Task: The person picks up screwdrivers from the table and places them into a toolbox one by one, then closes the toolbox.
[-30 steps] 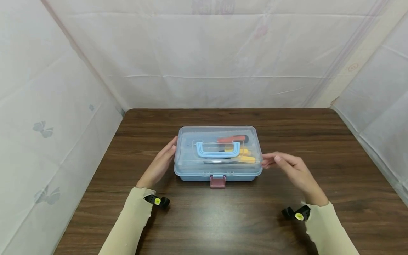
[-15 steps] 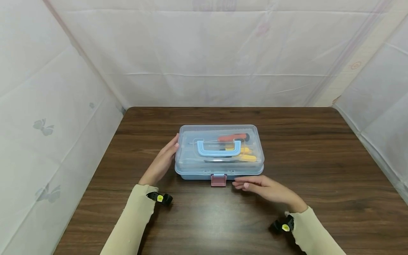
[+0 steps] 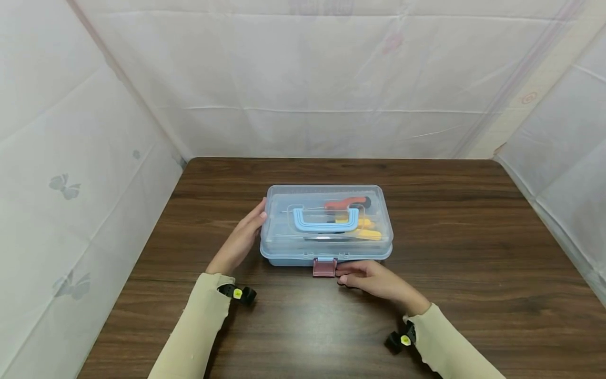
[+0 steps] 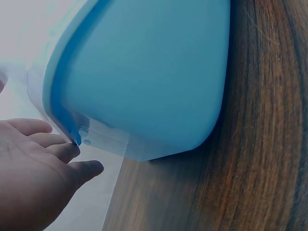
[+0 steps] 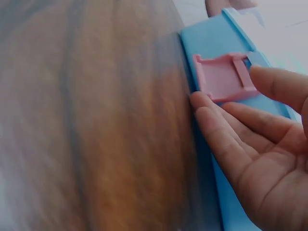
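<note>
A light blue toolbox with a clear lid, a blue carrying handle and a pink latch stands on the table. Against its left end my left hand rests with extended fingers; the left wrist view has these fingers at the lid's rim. My right hand is at the front, fingertips beside the latch's right edge. In the right wrist view, those fingers are nearly straight near the latch, the thumb apart above. Through the lid show a red-handled tool and yellow-handled tools.
The brown wood-grain table extends around the toolbox on all sides. Pale sheeting hangs behind it and along the left and right. Each wrist wears a black strap with a small camera.
My right hand has moved from the toolbox's right end round to the front, leftward up to the pink latch. My left hand has stayed at the left end.
</note>
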Motion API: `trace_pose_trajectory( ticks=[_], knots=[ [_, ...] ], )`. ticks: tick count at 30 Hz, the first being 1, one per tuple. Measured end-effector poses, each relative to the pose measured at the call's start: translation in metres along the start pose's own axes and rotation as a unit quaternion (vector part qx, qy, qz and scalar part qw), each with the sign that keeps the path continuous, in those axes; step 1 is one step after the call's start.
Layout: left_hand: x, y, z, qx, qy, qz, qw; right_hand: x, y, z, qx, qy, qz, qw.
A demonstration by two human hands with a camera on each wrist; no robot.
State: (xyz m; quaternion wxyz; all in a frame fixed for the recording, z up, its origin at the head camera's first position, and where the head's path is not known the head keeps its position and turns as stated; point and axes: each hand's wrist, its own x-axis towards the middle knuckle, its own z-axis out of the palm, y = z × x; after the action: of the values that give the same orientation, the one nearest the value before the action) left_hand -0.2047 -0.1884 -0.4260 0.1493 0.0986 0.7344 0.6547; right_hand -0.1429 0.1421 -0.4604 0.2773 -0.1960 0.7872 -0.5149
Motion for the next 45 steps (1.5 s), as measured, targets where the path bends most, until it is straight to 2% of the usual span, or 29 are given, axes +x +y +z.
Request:
trace_pose_trajectory(
  ticks=[6, 14, 26, 45],
  knots=[
    [0.001, -0.002, -0.001, 0.004, -0.002, 0.004, 1.0, 0.005, 0.001, 0.007, 0.009, 0.02, -0.005, 0.9997],
    [0.001, -0.001, -0.001, 0.004, -0.008, 0.002, 1.0, 0.009, -0.001, 0.013, -0.003, 0.011, -0.011, 0.9999],
    [0.002, -0.003, -0.002, 0.006, -0.009, 0.001, 0.9999, 0.006, -0.01, 0.011, 0.011, 0.003, -0.004, 0.9999],
    [0.003, -0.004, -0.002, 0.009, -0.004, 0.002, 1.0, 0.003, -0.015, 0.007, 0.038, 0.004, -0.049, 0.9981]
  ],
)
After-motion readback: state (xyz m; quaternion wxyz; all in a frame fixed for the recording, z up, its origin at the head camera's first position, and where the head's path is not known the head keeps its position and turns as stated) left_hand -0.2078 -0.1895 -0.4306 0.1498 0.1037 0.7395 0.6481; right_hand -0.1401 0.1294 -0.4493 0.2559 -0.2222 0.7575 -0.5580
